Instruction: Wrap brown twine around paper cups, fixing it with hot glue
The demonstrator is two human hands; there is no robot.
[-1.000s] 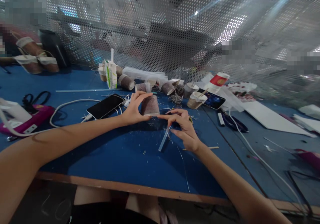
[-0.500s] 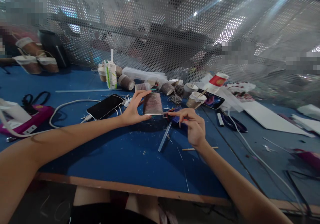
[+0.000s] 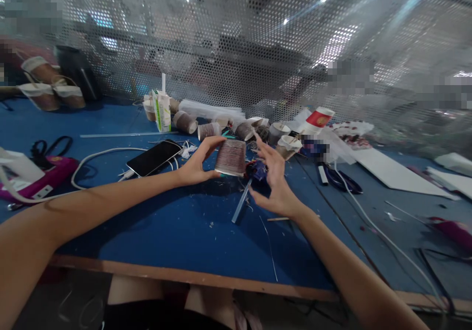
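Observation:
My left hand [image 3: 198,164] holds a small paper cup wrapped in brownish thread [image 3: 230,157], upside down, a little above the blue table [image 3: 165,231]. My right hand [image 3: 275,180] is just right of the cup with its fingers spread and the palm turned toward it, holding nothing that I can see. A dark blue-and-red object [image 3: 257,171] lies on the table between the cup and my right palm. A glue stick [image 3: 241,203] lies slantwise below it.
A black phone [image 3: 154,157] with a white cable lies to the left. Several wrapped cups [image 3: 185,121] and a milk carton [image 3: 163,109] stand along a perforated screen. Scissors [image 3: 341,181], a second phone and white sheets [image 3: 391,170] are to the right; a pink glue gun [image 3: 40,178] far left.
My left hand has lifted the cup slightly and tilted it. My right hand has risen from the table and opened, its fingers now spread beside the cup.

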